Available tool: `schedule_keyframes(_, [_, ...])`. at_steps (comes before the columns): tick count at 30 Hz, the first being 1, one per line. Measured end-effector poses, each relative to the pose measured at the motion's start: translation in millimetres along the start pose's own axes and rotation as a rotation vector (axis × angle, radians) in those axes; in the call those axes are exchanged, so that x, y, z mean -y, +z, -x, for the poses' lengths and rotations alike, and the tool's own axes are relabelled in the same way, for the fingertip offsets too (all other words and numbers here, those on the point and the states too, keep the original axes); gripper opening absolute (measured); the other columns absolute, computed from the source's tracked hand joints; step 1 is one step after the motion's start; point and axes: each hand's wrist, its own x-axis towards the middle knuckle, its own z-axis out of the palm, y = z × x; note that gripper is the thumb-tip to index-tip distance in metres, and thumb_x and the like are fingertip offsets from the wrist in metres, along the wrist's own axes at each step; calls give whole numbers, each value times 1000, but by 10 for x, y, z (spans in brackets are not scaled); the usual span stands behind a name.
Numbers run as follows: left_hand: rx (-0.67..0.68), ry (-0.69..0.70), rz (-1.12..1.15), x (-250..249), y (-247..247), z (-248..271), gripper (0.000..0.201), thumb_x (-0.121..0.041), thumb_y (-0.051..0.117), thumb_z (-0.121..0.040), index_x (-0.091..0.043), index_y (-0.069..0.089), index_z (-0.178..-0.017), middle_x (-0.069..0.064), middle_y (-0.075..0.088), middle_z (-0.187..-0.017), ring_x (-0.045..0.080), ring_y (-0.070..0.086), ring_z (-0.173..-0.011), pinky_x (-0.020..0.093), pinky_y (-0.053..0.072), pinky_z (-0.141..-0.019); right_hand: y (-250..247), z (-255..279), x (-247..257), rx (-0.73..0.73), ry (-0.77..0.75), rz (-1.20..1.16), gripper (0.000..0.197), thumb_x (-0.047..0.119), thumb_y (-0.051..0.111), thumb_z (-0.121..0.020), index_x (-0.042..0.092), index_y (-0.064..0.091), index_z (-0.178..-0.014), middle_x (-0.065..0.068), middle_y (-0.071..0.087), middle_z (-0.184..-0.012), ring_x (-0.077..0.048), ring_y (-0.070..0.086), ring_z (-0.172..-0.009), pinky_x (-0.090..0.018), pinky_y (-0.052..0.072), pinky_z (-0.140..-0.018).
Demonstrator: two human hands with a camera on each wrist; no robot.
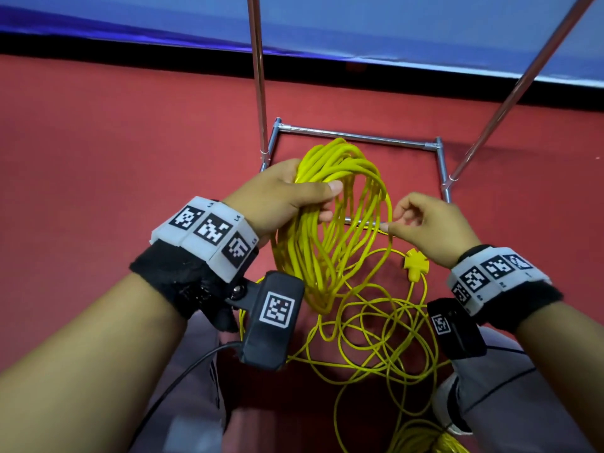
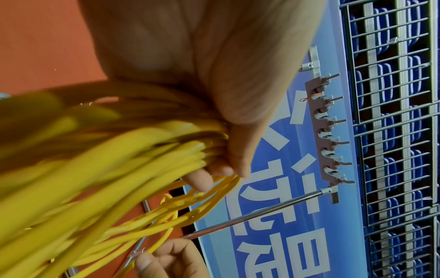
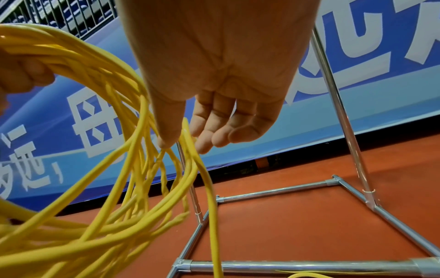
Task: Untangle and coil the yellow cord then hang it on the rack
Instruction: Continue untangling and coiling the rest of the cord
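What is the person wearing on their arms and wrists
Both forearms are bare, no sleeves. Each wrist has a black band topped with white blocks printed with black square codes. A black tagged camera hangs under each wrist; a black cable leaves the left one.

Yellow cord point(image 1: 330, 223) partly coiled at 12 o'clock, loose tangle at 6; metal rack point(image 1: 359, 137) behind, probably upright.

A flat red-orange floor point(image 1: 98, 142) carried everything. On it stood the square chrome tube base of a metal rack point(image 1: 356, 136), its two slanted poles rising from the side rails. Loose loops of thin yellow cord point(image 1: 385, 341) sprawled on the floor near that base, with a yellow plug end point(image 1: 415, 263) among them.
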Motion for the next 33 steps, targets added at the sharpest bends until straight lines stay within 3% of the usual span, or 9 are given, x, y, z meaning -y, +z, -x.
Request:
schedule_keyframes(3, [0,13,-1,-16,7,-8,21,-4,51,-94,-10,49,-73,2,48,-64,8,53,-51,16,46,-48,33,-20,17,-18,13,-42,22,20,78,-75,18,59,-87,7,61,-73,-9,47,-59,-17,38,-57])
schedule_keyframes(8, [-74,-7,9,8,-54,-19,23,-7,53,-94,-11,50,-71,2,51,-61,7,53,-47,17,45,-45,-83,-59,-117,-115,105,44,15,15,69,-83,23,56,-85,10,61,-68,-9,54,-63,-31,46,-71])
schedule_keyframes(14, [-249,-7,-13,101,-150,-53,25,-6,56,-92,-13,52,-68,-2,52,-54,9,52,-47,17,43,-42,-271,-20,-307,-127,237,213,21,16,59,-86,30,45,-92,8,61,-70,-27,62,-73,-43,51,-78])
schedule_keyframes(16, [-302,-16,-31,141,-183,-76,24,-7,57,-92,-12,51,-69,3,51,-59,8,52,-45,19,42,-43,-304,-23,-332,-117,260,233,16,15,58,-87,27,48,-91,5,59,-69,-30,63,-77,-38,49,-76])
schedule_keyframes(19, [-378,-46,-27,204,-255,-110,23,-10,58,-92,-11,53,-70,6,50,-62,6,53,-41,20,43,-45,-318,-18,-286,-102,236,215,12,10,54,-90,20,54,-98,-6,59,-76,-29,58,-80,-30,36,-69])
schedule_keyframes(23, [-426,-76,-24,265,-316,-132,25,-12,60,-91,-11,55,-67,-1,53,-50,6,54,-39,20,44,-45,-297,-35,-202,-73,45,155,21,8,48,-94,15,55,-113,-11,56,-88,-27,53,-83,-27,32,-72])
schedule_keyframes(28, [-338,-48,-64,277,-274,-154,25,-11,60,-91,-12,55,-67,7,53,-60,7,54,-43,20,44,-47,-332,-7,-26,-35,-167,125,24,6,50,-95,14,63,-113,-8,51,-92,-17,46,-90,-14,30,-76])
schedule_keyframes(30, [-282,-29,-84,290,-226,-169,18,-8,60,-91,-9,53,-74,8,52,-63,11,55,-48,20,44,-46,-340,-1,67,30,-187,59,24,6,49,-96,17,63,-112,-1,48,-89,-12,45,-91,-2,27,-79])
schedule_keyframes(33, [-205,-21,-154,346,-164,-206,13,-10,63,-89,-7,53,-82,7,55,-63,21,54,-56,22,43,-46,-354,-8,211,186,-154,-75,24,8,50,-95,27,64,-100,3,47,-87,0,46,-82,-2,29,-76])
